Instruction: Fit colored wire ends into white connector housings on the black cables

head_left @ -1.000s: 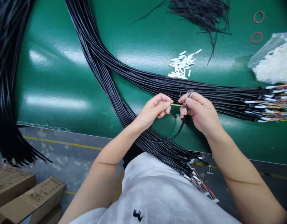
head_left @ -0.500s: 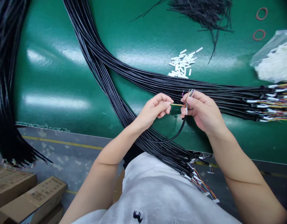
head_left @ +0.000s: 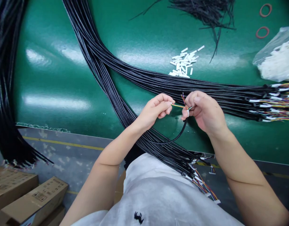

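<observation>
Between my hands is the stripped end of one black cable (head_left: 182, 130), its coloured wires fanned apart. My left hand (head_left: 156, 110) pinches the tips of a few thin wires (head_left: 178, 105), yellow and green among them, and holds them out to the left. Closed around other wires of the same end is my right hand (head_left: 203, 110), beside a white piece (head_left: 188, 112) at the wires' base. A few orange and purple wires (head_left: 183, 98) stick up free near its fingertips. The cable curves down into a black cable bundle (head_left: 125, 116) running under my left forearm.
A second cable bundle (head_left: 205, 86) crosses the green table (head_left: 57, 78) behind my hands. Beyond it lie small white sleeves (head_left: 183, 62), black ties (head_left: 205, 12), two reddish rings (head_left: 262, 32) and a plastic bag (head_left: 277, 59) of white parts. Cardboard boxes (head_left: 33, 201) stand on the floor at left.
My right fingers have shifted on the wires: several that stood up between thumb and finger now bend toward the palm, leaving orange and purple ones upright. My left hand keeps its pinch.
</observation>
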{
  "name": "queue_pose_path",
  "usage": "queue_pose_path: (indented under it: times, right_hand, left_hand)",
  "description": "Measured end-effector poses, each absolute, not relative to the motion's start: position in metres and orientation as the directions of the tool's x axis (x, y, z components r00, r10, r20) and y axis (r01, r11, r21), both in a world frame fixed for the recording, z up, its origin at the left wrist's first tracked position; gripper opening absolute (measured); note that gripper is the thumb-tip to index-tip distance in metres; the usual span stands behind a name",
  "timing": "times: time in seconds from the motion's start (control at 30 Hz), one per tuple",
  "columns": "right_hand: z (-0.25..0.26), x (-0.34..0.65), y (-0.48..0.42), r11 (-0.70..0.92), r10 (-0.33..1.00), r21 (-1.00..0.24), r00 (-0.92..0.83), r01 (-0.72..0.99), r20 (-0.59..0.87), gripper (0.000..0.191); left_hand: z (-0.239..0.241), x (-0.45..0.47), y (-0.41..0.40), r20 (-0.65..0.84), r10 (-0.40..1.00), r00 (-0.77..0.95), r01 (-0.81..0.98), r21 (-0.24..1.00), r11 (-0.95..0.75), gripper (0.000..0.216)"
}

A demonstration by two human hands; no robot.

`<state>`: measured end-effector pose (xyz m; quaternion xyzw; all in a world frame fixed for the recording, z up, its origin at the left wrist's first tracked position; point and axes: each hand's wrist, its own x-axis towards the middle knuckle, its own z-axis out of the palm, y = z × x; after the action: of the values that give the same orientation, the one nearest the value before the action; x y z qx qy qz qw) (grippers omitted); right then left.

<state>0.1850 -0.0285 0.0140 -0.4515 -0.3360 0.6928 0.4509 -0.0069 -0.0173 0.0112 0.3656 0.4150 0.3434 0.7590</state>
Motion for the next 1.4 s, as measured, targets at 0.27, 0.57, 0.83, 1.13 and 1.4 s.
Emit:
queue_pose_path:
  times: [0.27,0.57,0.83,1.13,1.4]
  right_hand:
    - [0.014,0.186,-0.031,-0.369,0.917,-0.896,-0.254,-0.246,-0.308,0.026]
    - [0.011,0.189,-0.029,-0.345,0.931,-0.896,-0.22,-0.278,-0.291,0.03]
    - [0.016,0.191,-0.029,-0.302,0.945,-0.928,-0.195,-0.22,-0.261,0.037]
    - [0.011,0.194,-0.033,-0.237,0.944,-0.957,-0.271,-0.167,-0.187,0.027]
    - [0.005,0.192,-0.036,-0.179,0.946,-0.973,-0.298,-0.142,-0.131,0.019]
  left_hand:
    - [0.012,-0.007,-0.019,-0.357,0.808,0.469,-0.215,0.841,0.496,0.029]
    - [0.012,-0.006,-0.019,-0.349,0.814,0.465,-0.226,0.842,0.49,0.031]
    - [0.015,-0.007,-0.017,-0.369,0.811,0.455,-0.302,0.792,0.53,0.031]
    - [0.013,-0.007,-0.016,-0.344,0.806,0.482,-0.356,0.763,0.539,0.031]
    - [0.012,-0.005,-0.018,-0.153,0.809,0.567,-0.342,0.85,0.401,0.034]
